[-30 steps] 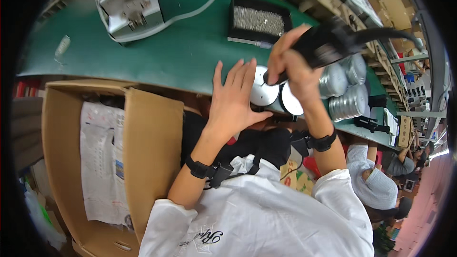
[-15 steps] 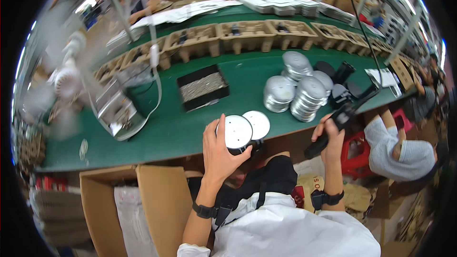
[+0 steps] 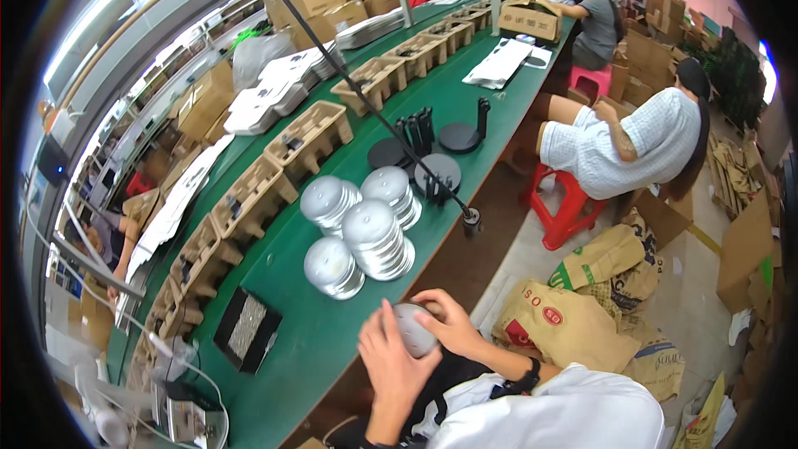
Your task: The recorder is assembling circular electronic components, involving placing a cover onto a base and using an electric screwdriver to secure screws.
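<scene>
A round grey disc (image 3: 413,328) with small holes in its face is held up at the table's near edge. My left hand (image 3: 395,362) wraps it from the left, thumb and fingers round its rim. From the right side my right hand (image 3: 449,326) grips the same disc, fingers bent over the edge. What lies under the disc is hidden by my hands. Just beyond them stand several stacks of silver discs (image 3: 374,233). A black corded tool (image 3: 472,220), which looks like an electric screwdriver, hangs past the table edge, touched by neither hand.
A black box (image 3: 248,331) of small metal parts sits left on the green table (image 3: 320,349). Black round bases with posts (image 3: 461,137) stand farther off. Cardboard trays (image 3: 307,137) line the back. Right are a seated person (image 3: 632,141), a red stool (image 3: 565,204) and sacks (image 3: 573,324).
The view has swung to the right. My right hand has let go of the black corded tool and now grips the disc along with my left. The second white disc beside it is no longer visible.
</scene>
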A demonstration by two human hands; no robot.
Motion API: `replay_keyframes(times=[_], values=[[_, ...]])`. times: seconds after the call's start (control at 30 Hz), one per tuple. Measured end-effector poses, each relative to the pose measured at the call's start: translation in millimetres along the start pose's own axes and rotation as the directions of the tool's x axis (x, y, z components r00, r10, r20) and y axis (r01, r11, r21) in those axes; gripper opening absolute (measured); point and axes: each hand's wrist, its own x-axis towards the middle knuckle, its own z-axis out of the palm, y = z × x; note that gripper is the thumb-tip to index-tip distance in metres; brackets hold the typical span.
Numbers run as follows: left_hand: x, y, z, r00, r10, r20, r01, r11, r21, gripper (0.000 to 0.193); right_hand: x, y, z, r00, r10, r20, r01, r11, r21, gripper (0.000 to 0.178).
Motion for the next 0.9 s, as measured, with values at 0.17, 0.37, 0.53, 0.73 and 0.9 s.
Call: replay_keyframes(times=[0.17, 0.37, 0.53, 0.73, 0.9], values=[[-1, 13, -12, 0.991, 0.131, 0.010, -0.126, 0.967, -0.220, 0.121, -9, -24, -43, 0.602, -0.590, -0.538, 0.328, 0.797, -0.507, 0.037], [-117, -79, -97, 0.926, -0.283, -0.250, 0.243, 0.953, -0.180, 0.074, 97, -52, -114, 0.464, -0.866, -0.185, 0.110, 0.263, -0.958, 0.030], [-302, -148, -181, 0.709, -0.458, -0.536, 0.609, 0.781, 0.139, 0.055, 89, 18, -147, 0.610, -0.711, 0.351, 0.193, -0.296, -0.935, 0.032], [-638, -96, -317, 0.020, -0.828, -0.561, 0.999, 0.044, -0.029, 0.043, -26, 16, -103, 0.465, -0.838, 0.286, 0.447, -0.057, -0.893, 0.027], [-891, -10, -270, -0.481, -0.868, -0.125, 0.877, -0.477, -0.064, 0.070, -75, 71, -9, 0.536, -0.804, 0.259, 0.530, 0.081, -0.844, 0.027]])
